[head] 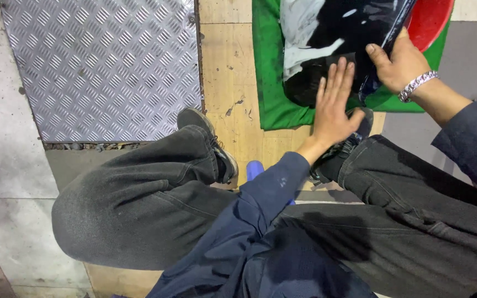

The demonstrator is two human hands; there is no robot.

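The person sat low over the floor, knees spread in dark grey trousers, with both arms reaching forward between them.

**Work piece.** A glossy black sheet (338,33), smeared with patches of white, lay on a green mat (269,83) spread over a wooden board (227,83). A red basin (431,19) stood on the mat at the far right, partly under the sheet's edge. The sheet appeared bunched and uneven, which would explain why it was being pressed from one side and gripped from the other.

**Left hand.** The left hand (335,102) was laid flat, palm down, on the near part of the sheet. Its fingers (338,77) were extended and held close together, closed on nothing. The flat posture suited smoothing or holding the material down against the mat.

**Right hand.** The right hand (398,63), wearing a silver chain bracelet (417,84) at the wrist, lay against the sheet's right edge beside the basin. The thumb lay on top of the material; the other fingers curled under or behind it, so that the hand appeared to pinch the edge. How firmly it was held could not be told.

**Surroundings.** Both shoes rested on the board, the left shoe (205,138) well clear of the mat and the right shoe (354,138) touching its near edge. A ribbed metal plate (100,66) lay to the left, and a small blue object (254,168) showed between the knees.
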